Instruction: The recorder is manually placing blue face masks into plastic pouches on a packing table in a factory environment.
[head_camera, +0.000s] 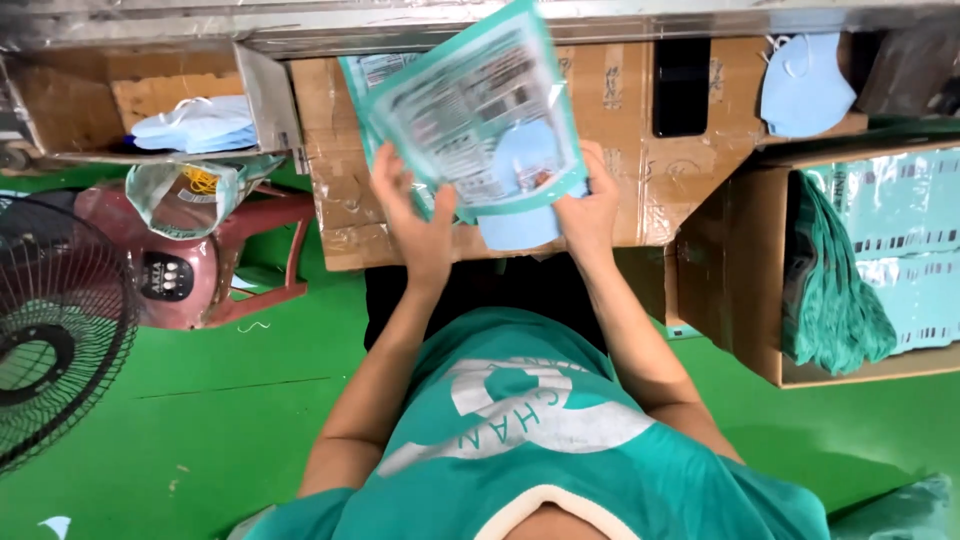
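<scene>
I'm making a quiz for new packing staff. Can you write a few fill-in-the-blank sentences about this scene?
1. The left hand and right hand together hold a teal ____ with a clear window.
2. The face mask poking out of its lower end is light ____.
3. The floor is painted ____.
4. The cardboard box on the person's right holds a stack of teal ____.

Missing words: pouch; blue; green; pouches
</scene>
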